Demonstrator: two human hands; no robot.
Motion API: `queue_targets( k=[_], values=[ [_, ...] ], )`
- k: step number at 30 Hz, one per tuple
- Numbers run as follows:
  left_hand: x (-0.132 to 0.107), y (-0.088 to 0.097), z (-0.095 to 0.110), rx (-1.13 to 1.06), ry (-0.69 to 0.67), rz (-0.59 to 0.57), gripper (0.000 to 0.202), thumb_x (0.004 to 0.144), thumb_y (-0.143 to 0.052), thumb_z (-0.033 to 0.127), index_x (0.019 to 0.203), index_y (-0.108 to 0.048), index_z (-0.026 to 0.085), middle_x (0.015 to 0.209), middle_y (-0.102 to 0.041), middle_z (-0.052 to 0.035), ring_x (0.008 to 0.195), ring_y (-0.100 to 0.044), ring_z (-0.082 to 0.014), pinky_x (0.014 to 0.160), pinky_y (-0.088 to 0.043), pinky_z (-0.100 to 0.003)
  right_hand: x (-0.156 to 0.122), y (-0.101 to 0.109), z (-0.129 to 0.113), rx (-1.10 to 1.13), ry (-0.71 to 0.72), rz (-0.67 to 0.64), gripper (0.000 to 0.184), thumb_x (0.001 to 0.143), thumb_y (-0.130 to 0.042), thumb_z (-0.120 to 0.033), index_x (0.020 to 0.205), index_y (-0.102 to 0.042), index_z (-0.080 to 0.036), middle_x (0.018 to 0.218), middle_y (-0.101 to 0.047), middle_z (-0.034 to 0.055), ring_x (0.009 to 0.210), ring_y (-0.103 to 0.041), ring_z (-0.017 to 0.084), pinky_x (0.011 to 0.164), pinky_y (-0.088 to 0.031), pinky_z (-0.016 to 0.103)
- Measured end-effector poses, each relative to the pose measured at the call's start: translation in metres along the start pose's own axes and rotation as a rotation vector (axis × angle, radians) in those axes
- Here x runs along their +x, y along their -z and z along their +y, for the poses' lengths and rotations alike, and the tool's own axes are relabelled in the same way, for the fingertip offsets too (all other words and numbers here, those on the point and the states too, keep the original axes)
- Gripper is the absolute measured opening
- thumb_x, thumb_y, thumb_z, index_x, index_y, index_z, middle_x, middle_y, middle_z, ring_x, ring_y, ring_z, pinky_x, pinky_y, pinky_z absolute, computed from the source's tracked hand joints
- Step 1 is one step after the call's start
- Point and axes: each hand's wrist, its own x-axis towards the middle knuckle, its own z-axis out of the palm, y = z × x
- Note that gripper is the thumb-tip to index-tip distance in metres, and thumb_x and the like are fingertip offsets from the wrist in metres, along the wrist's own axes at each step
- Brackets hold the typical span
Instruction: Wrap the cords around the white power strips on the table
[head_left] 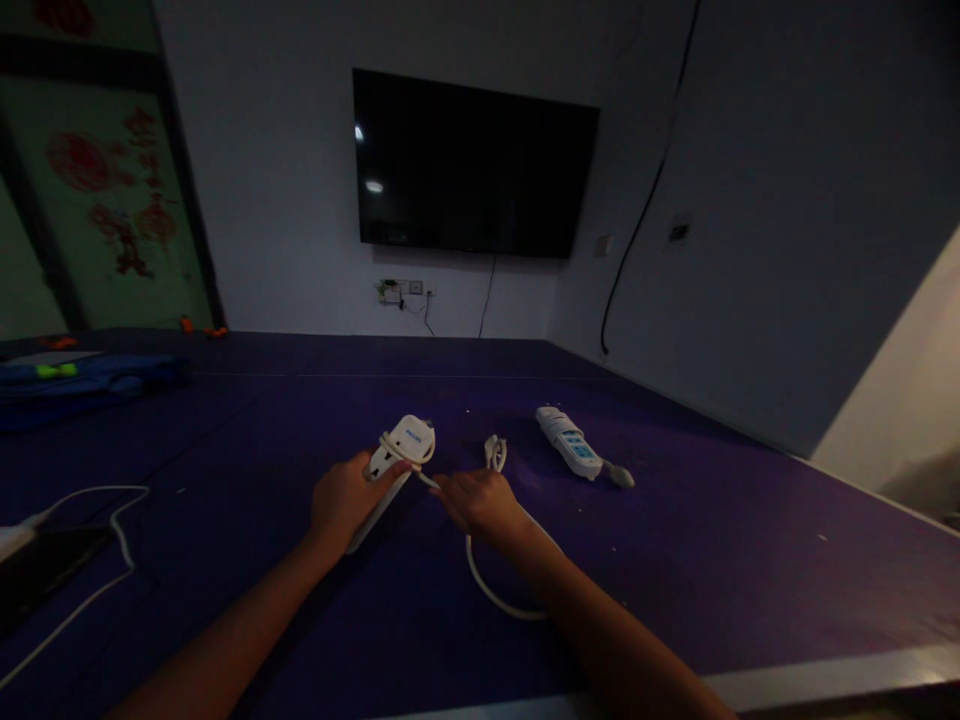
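My left hand [346, 497] grips a white power strip [410, 436] that is tilted up off the purple surface. Its white cord [499, 603] wraps around the strip's upper end, and my left thumb presses near the wrap. Just to the right, my right hand [478, 503] pinches the cord where it leaves the strip. From there the cord loops below my right forearm. The cord's plug end [495, 452] lies beyond my right hand. Further right rests a second white power strip [571, 443] with blue sockets, its cord wound around it and its plug [619, 475] at the near end.
A dark flat device [56, 565] with a white cable [124, 540] lies at the left. Blue cloth [112, 375] is piled further back. A television [472, 165] hangs on the wall above outlets [409, 288]. A black cable [652, 190] runs down the right wall.
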Motion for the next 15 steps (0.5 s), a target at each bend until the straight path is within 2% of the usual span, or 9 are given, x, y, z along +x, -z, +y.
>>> queue_targets(
  k=[15],
  values=[
    [0.0011,-0.0023,-0.0018,-0.008,-0.006,0.004,0.065,0.073,-0.032,0.076,0.087,-0.064,0.021,0.077,-0.069,-0.0087,0.073,-0.064,-0.0241,0.056,-0.034,-0.026,0.0014,0.0009,0.0009,0.024,0.015,0.041,0.021,0.092,-0.045,-0.028,0.087,-0.06,-0.015,0.057,-0.059,-0.0009,0.046,-0.051,0.009,0.046,-0.025,0.025]
  ],
)
